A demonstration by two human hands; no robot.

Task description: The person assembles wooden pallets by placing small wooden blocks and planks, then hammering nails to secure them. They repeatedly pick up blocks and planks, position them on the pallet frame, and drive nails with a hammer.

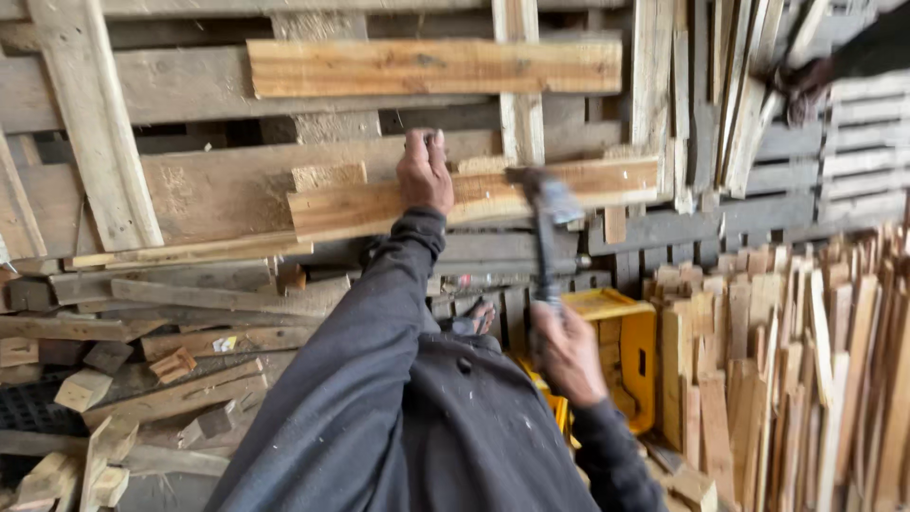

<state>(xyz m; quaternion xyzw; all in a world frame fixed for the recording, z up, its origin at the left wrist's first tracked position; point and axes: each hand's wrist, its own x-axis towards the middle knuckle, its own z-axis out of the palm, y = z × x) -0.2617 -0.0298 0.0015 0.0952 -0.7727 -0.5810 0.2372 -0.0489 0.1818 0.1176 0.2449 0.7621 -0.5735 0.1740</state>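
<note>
1. A hammer (pixel 547 228) stands nearly upright, its dark handle gripped low down, its blurred metal head up against a wooden plank.
2. The wooden plank (pixel 379 204) is pale and rough-grained. It lies roughly level with a slight tilt, held flat against the stacked pallets at about its middle.

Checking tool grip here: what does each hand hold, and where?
Right hand grips the hammer at its handle's lower end; left hand holds the wooden plank by its top edge.
</note>
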